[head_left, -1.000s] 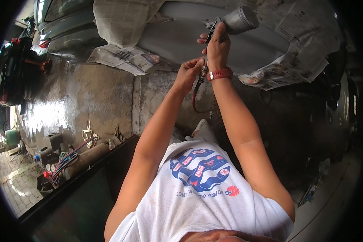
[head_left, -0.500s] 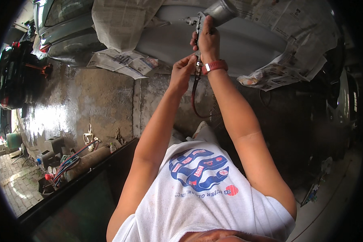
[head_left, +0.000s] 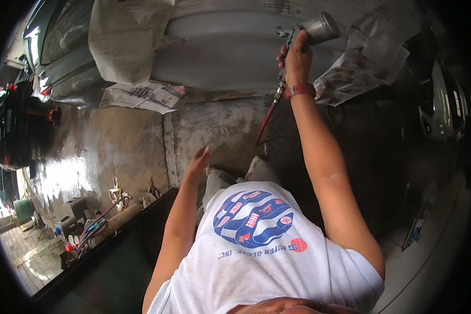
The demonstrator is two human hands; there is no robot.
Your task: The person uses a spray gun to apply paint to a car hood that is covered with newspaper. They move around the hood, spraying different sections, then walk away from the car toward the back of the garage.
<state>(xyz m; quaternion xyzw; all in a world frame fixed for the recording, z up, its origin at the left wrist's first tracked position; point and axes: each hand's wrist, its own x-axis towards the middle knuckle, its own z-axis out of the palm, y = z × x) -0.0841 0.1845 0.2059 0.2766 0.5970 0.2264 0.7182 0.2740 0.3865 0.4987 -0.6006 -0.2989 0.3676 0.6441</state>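
Wrapped around the handle of a metal spray gun (head_left: 322, 29) is my right hand (head_left: 299, 62), its wrist in a red band. The gun's round silver cup tilts to the right above my fist, and its nozzle end points left. A red hose (head_left: 266, 121) hangs from the handle's bottom. Beyond it lies a grey car panel (head_left: 214, 55), which the gun overlaps in view; I cannot tell the gap between them. My left hand (head_left: 198, 160) is low near my legs, apart from the gun. Its visible fingers are stretched out, holding nothing.
Newspaper sheets (head_left: 128, 44) mask the panel's left side, with more newspaper (head_left: 356, 68) at its right. A dark car part on a red stand (head_left: 23, 125) is at far left. A compressor (head_left: 112, 220) with coiled hoses stands lower left. Another car (head_left: 445, 99) is at right.
My left hand has let go of the gun's lower fitting and dropped down toward my legs. My right hand has carried the gun rightward in view, and the hose now hangs straighter.
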